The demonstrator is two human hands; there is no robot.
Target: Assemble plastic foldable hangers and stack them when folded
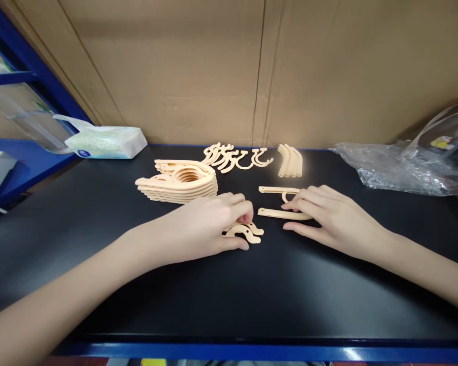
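Observation:
My left hand (217,221) is closed over a pair of small, curved beige plastic pieces (244,233), its thumb on the near side and its fingers curled over the top. Opposite it, my right hand (320,216) reaches over two long beige hanger arms (277,213), fingers bent down onto them and thumb on the near side. A thin hook (286,196) lies between these arms, partly hidden by the fingers. Behind my left hand stands a neat stack of folded beige plastic hangers (183,188).
Loose hanger hooks (244,161) lie at the back, beside several curved hanger arms (290,161). A tissue pack (110,142) sits back left. Clear plastic bags (397,168) lie at the right. Cardboard (175,76) walls off the black table's (229,295) far edge.

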